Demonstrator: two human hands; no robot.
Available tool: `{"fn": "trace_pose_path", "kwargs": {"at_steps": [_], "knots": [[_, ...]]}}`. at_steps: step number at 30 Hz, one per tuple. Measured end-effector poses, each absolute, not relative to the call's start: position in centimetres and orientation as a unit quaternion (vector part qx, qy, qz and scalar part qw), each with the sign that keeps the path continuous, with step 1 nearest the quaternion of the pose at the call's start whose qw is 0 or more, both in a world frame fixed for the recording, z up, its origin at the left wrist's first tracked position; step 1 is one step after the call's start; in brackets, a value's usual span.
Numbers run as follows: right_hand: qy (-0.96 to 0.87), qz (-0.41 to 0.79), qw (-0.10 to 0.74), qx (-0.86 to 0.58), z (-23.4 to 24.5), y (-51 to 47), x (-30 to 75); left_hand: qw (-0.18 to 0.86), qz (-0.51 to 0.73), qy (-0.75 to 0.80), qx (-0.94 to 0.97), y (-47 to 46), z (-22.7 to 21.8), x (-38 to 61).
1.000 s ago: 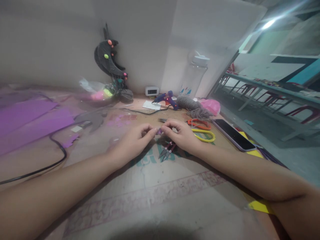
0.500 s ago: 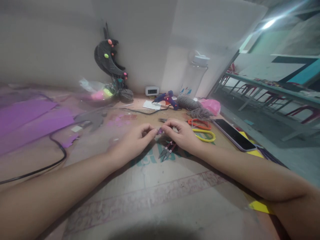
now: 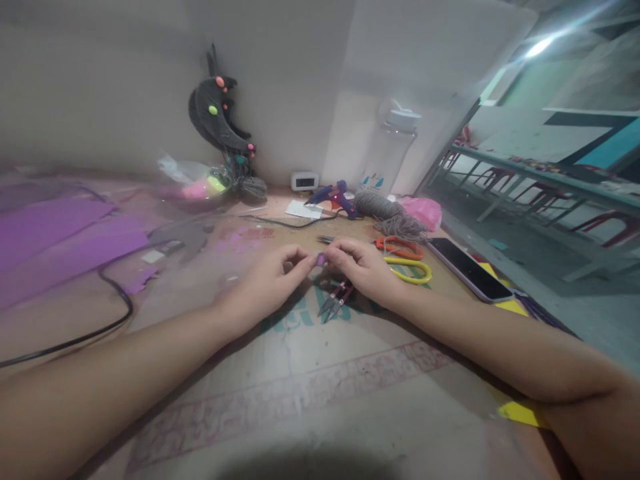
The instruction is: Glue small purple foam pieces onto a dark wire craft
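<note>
A tiny purple piece [image 3: 321, 259], perhaps paper or felt, sits between my fingertips at the middle of the table. My left hand [image 3: 280, 272] pinches it from the left. From the other side my right hand [image 3: 364, 268] closes its thumb and forefinger on the same piece. Under the right hand lie thread snips [image 3: 331, 304], blades toward me, their rear part hidden. Yellow-handled scissors [image 3: 414, 271] and orange-handled scissors [image 3: 406, 248] rest just beyond that hand, partly covered by it.
A blue glue gun [image 3: 334, 195], grey yarn [image 3: 377, 205], a small clock [image 3: 305, 181] and a clear bottle [image 3: 391, 150] stand at the back. A phone [image 3: 470, 270] lies right. Purple sheets [image 3: 65, 233] and a black cable [image 3: 127, 307] lie left.
The purple piece has turned slightly between my fingertips and shows a rounder outline. Both hands stay in nearly the same place.
</note>
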State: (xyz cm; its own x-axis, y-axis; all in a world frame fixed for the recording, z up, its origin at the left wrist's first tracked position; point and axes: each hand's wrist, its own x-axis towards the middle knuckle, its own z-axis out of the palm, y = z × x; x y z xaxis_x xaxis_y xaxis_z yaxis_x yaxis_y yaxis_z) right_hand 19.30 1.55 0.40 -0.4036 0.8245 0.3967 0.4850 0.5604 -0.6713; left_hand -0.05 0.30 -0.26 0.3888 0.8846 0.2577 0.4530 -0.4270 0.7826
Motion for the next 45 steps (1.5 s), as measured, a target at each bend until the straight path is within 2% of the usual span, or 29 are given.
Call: {"fn": "trace_pose_path", "kwargs": {"at_steps": [13,20,38,45], "knots": [[-0.815,0.200,0.361,-0.407,0.40,1.63,19.16,0.308,0.339,0.439,0.773,0.40,-0.18,-0.08],[-0.807,0.246,0.349,-0.408,0.60,1.52,19.20,0.314,0.344,0.443,0.766,0.42,-0.23,-0.07],[-0.831,0.196,0.336,-0.398,0.32,1.69,19.20,0.309,0.336,0.440,0.774,0.46,-0.10,-0.05],[-0.813,0.244,0.341,-0.404,0.66,1.46,19.21,0.315,0.357,0.438,0.763,0.33,-0.19,0.02]]}}
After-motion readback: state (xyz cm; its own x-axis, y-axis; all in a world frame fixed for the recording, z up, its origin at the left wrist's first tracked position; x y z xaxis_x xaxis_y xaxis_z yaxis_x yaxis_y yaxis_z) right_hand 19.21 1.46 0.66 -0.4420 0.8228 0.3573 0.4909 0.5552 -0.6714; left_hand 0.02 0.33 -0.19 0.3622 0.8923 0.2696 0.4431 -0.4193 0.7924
